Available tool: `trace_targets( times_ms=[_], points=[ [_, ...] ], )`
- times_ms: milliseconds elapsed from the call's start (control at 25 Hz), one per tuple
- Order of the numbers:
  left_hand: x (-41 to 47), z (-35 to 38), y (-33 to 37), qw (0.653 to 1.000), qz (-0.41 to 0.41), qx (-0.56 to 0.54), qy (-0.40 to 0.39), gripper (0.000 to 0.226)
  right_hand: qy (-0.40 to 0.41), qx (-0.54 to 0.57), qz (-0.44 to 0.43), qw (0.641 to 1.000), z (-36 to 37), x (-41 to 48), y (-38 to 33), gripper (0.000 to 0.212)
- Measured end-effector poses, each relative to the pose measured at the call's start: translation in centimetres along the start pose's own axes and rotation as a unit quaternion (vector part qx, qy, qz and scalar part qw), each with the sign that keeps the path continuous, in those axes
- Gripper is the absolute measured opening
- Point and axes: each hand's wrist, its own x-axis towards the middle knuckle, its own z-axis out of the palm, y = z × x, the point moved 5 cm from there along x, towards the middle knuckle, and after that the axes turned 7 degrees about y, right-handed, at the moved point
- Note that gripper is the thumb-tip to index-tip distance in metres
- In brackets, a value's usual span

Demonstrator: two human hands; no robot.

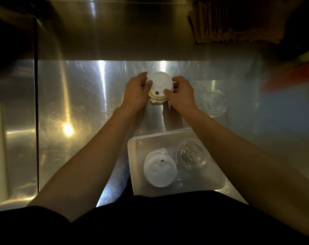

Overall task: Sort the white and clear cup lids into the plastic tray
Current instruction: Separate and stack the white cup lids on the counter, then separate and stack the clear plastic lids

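Note:
A stack of white lids (159,84) stands on the steel counter near the back wall. My left hand (137,92) grips its left side and my right hand (182,93) grips its right side. Clear lids (214,102) lie on the counter just right of my right hand. Close to me sits the plastic tray (219,169). Inside it a stack of white lids (160,169) rests on the left and a stack of clear lids (191,154) on the right.
The steel counter (83,106) ends at a steel back wall. A dark vertical seam (37,121) runs down the left side. Brown paper bags (235,20) stand at the back right. A blurred orange object (302,73) is at the right edge.

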Motion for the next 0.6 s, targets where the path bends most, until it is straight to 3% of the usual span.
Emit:
trace_targets(
  times_ms=[360,600],
  points=[
    [-2.1,-0.9,-0.4,0.999,-0.046,-0.001,0.017,0.043,-0.009,0.044,0.001,0.999,-2.0,-1.5,-0.8,0.048],
    [-3.2,-0.8,4.0,0.999,0.042,-0.020,0.019,0.036,0.027,0.076,-0.001,0.997,-7.1,-2.5,0.3,0.045]
  ],
)
